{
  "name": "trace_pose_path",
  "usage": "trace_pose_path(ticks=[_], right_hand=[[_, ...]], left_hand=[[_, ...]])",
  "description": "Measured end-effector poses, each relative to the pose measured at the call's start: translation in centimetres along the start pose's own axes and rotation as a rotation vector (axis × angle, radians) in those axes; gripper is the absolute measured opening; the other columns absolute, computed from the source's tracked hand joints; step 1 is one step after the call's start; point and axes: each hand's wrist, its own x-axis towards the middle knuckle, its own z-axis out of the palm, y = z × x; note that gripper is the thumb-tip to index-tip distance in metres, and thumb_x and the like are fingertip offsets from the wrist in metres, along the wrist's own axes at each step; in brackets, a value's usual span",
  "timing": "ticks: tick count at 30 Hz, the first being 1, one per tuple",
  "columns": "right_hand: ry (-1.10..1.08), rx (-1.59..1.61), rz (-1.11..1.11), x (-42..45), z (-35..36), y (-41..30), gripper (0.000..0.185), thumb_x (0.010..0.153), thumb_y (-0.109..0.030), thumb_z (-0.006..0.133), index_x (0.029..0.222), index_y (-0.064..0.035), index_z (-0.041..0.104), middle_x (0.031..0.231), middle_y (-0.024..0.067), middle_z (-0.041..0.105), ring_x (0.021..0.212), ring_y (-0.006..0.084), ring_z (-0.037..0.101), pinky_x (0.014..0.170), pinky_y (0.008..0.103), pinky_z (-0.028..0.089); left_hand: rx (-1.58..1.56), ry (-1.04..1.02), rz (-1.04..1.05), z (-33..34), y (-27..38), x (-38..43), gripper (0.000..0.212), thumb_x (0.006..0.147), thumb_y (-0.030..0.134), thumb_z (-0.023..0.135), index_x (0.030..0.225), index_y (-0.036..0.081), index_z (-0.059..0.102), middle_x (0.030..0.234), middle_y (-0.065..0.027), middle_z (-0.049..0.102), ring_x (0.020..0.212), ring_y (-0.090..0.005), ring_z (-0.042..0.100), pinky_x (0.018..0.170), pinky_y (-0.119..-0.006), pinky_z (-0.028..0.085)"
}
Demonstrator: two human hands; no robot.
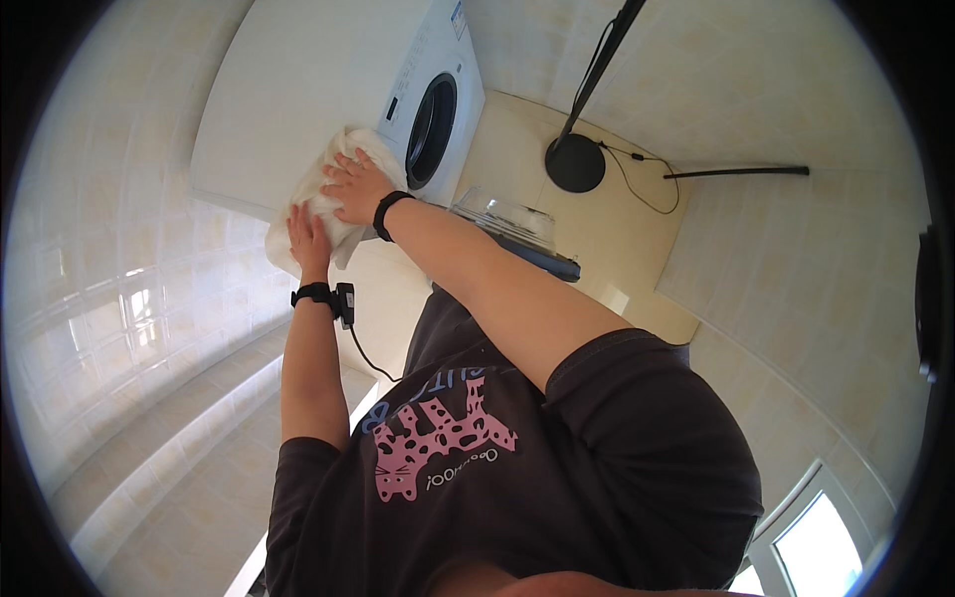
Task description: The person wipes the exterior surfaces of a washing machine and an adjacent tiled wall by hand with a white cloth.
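A crumpled white cloth point(357, 142) lies over the near front corner of a white front-loading washing machine point(313, 82), with part hanging past the edge. My right hand point(359, 190) rests palm down on it, fingers spread. Lower and to the left, my left hand point(307, 237) lies flat on the same cloth with its fingers stretched out. Neither hand visibly pinches the fabric. Each wrist wears a black strap; the left one carries a small black device point(345, 304) with a cable. What the palms cover is hidden.
The machine's round door point(433, 130) faces right. Beyond my right forearm is a clear plastic container point(507, 213) above a dark blue edge. A black stand with a round base point(574, 164) and a loose cable stands on the floor. Tiled walls point(112, 246) enclose the space.
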Motion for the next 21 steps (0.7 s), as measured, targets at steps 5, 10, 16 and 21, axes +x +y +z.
trace_pose_path(ticks=[5,10,16,21], right_hand=[[-0.103,-0.096,0.055,1.7,0.7,-2.0,0.050,0.082,-0.040,0.051,0.129,-0.0252,0.046,0.145,0.0024,0.029,0.137,0.0257,0.017,0.110,0.0517,0.006],[-0.147,-0.111,0.055,3.4,1.4,-4.2,0.050,0.085,-0.042,0.047,0.132,-0.0259,0.043,0.147,0.0019,0.025,0.137,0.0257,0.015,0.110,0.0515,0.005],[-0.074,-0.083,0.028,6.7,4.6,-8.1,0.051,0.083,-0.044,0.049,0.131,-0.0252,0.045,0.145,0.0027,0.028,0.137,0.0260,0.016,0.109,0.0521,0.006],[-0.050,-0.026,0.026,6.3,6.2,-12.7,0.050,0.079,-0.039,0.053,0.127,-0.0249,0.049,0.144,0.0032,0.031,0.136,0.0258,0.017,0.110,0.0521,0.006]], left_hand=[[0.080,0.217,-0.580,-1.6,2.1,-0.4,0.103,0.067,0.052,0.072,0.140,0.002,0.020,0.140,-0.0254,0.028,0.132,-0.0322,0.027,0.106,-0.041,0.025],[-0.758,0.006,-0.590,-2.5,-3.5,0.5,0.102,0.060,0.039,0.083,0.131,-0.009,0.027,0.126,-0.0212,0.046,0.115,-0.0290,0.047,0.095,-0.036,0.040],[-0.654,0.011,-0.434,-4.2,-9.6,1.9,0.085,0.061,0.041,0.081,0.116,-0.012,0.044,0.113,-0.0249,0.056,0.104,-0.0311,0.056,0.088,-0.036,0.045],[-0.441,0.061,-0.599,-6.7,-11.1,-2.3,0.087,0.062,0.050,0.076,0.111,-0.014,0.044,0.109,-0.0309,0.055,0.103,-0.0387,0.056,0.087,-0.040,0.044]])
